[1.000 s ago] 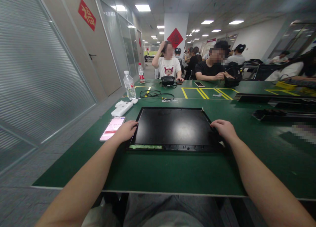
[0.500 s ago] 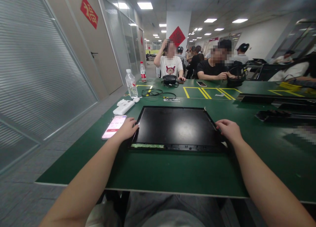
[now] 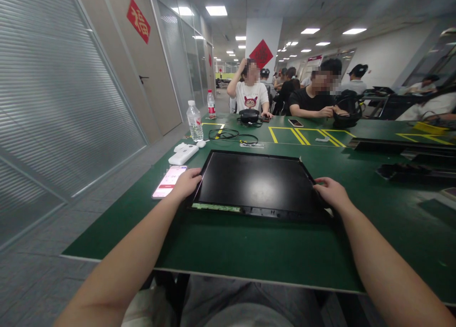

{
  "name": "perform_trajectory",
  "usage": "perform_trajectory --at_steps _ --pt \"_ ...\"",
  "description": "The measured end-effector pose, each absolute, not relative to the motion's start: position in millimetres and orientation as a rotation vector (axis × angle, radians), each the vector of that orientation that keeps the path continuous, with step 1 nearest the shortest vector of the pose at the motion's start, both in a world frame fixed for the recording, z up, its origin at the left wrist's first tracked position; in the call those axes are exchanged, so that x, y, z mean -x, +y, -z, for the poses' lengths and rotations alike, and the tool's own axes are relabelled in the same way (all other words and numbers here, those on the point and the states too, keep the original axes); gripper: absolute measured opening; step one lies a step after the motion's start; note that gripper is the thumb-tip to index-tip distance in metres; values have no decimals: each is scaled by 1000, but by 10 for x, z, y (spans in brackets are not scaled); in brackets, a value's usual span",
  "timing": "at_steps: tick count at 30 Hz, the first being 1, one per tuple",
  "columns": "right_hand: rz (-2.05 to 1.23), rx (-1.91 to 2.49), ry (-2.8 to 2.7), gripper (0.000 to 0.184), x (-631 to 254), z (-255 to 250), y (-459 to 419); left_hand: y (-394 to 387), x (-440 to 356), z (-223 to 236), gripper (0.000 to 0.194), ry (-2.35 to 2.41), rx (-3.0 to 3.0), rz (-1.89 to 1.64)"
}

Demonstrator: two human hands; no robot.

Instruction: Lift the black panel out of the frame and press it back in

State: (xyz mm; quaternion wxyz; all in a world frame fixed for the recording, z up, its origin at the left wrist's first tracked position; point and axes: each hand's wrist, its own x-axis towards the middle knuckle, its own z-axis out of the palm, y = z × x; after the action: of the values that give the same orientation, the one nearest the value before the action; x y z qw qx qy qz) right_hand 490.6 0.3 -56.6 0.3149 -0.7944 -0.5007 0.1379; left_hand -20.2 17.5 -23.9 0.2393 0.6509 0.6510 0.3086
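In front of me on the green table (image 3: 249,251) is a black display panel (image 3: 256,180) with a glossy dark face. A green circuit strip (image 3: 215,207) runs along the left part of its near edge. My left hand (image 3: 187,182) grips the panel's left edge, thumb on top, fingers partly hidden beneath. On the opposite side my right hand (image 3: 331,191) is closed on the right edge. A phone (image 3: 168,181) with a lit screen lies just left of my left hand.
Beyond the phone are a white device (image 3: 183,154), a clear water bottle (image 3: 194,123) and a red-capped bottle (image 3: 211,104). A black cable (image 3: 228,134) lies behind the panel. Dark long parts (image 3: 409,171) lie to the right. Two people (image 3: 251,97) sit across the table.
The view has swung slightly left, so everything appears a little further right. Both hands stay on the panel's sides, and its far edge looks slightly higher in the view.
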Motion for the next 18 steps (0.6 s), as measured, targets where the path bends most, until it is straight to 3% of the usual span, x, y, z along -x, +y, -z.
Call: perform_trajectory --at_steps 11,18 --pt "-358 2150 -1370 40 -4901 549 1 148 98 280 55 1719 -1250 -989" --pt "-375 2193 -1392 45 -4876 560 -12 151 70 309 48 1726 -1275 -1009"
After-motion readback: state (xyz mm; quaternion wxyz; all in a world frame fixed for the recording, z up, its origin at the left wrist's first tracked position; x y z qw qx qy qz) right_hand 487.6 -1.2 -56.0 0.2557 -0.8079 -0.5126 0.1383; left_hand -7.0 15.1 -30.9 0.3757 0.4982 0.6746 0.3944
